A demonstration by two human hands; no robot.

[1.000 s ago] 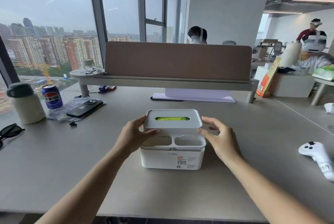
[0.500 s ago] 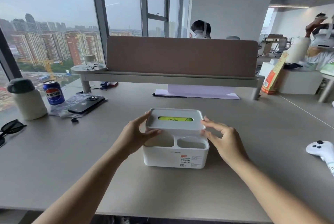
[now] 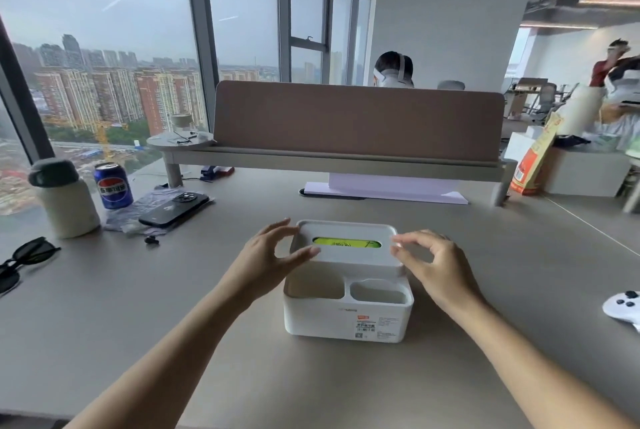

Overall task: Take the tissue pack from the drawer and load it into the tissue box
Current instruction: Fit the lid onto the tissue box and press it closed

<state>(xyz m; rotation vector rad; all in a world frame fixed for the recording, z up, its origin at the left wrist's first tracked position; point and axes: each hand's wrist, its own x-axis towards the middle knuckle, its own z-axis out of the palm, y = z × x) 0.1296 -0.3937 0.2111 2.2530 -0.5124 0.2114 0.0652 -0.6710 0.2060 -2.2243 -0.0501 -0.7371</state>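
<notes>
A white tissue box [image 3: 346,321] stands on the desk in front of me, with two open compartments at its front. Its white lid [image 3: 346,259] sits on the back part, and the green tissue pack [image 3: 346,242] shows through the lid's slot. My left hand [image 3: 266,262] is at the lid's left edge, thumb lying on the lid's top, index finger by the back corner. My right hand [image 3: 440,269] hovers at the lid's right edge with blurred, spread fingertips just at the rim. No drawer is in view.
On the grey desk [image 3: 173,307], to the left are a phone [image 3: 175,209], a Pepsi can [image 3: 113,186], a bottle [image 3: 64,200], sunglasses [image 3: 24,259] and an earbud [image 3: 151,240]. A white controller [image 3: 623,307] lies at the right edge. A brown divider [image 3: 356,120] closes the back; people sit beyond.
The lid has settled lower onto the box. My right hand's fingers have loosened and drawn slightly off the lid's right edge; my left hand stays at the left edge.
</notes>
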